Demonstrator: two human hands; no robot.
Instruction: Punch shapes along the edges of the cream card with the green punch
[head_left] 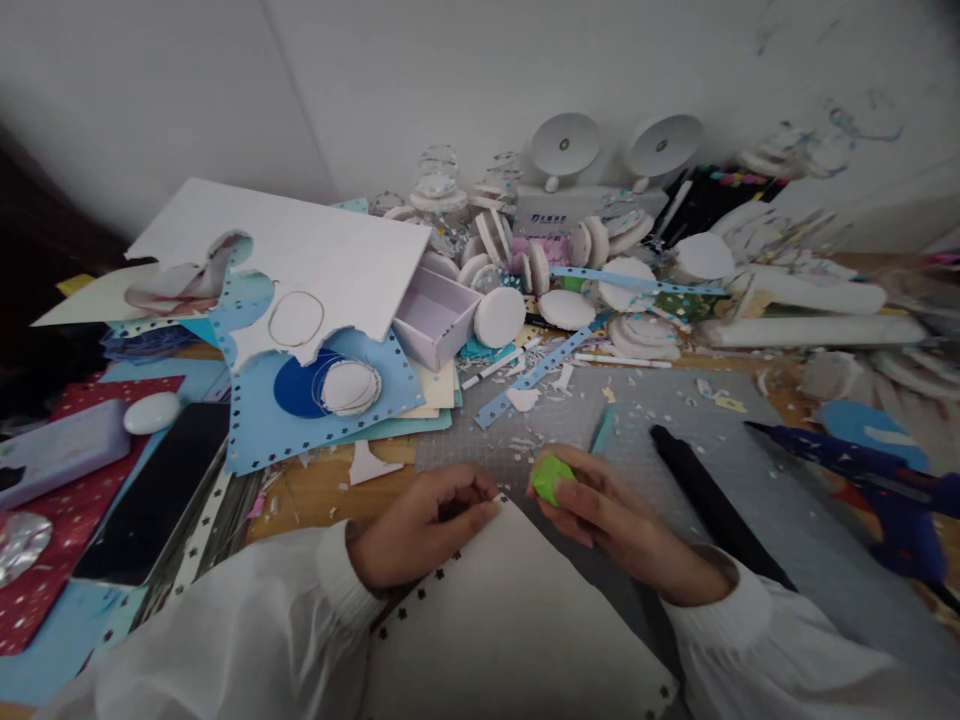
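Note:
A white sheet of paper (pixel 487 620) with star-shaped holes along its edges lies at the lower middle of the view. My left hand (pixel 427 525) pinches its top corner between thumb and fingers. Just right of that corner, my right hand (pixel 615 515) is closed around a small bright green craft punch (pixel 552 480), which is partly covered by the fingers. A small gap seems to separate the punch from the paper. Under and behind both hands spreads a grey cutting mat (pixel 637 410) strewn with paper scraps.
A blue glue gun (pixel 877 490) and a black cylindrical object (pixel 712 500) lie on the right. Blue star-punched paper (pixel 390 370), cut white board (pixel 337 250) and a phone (pixel 157 500) occupy the left. Behind are a lilac box (pixel 433 340), white discs (pixel 499 318) and white lamps (pixel 566 145).

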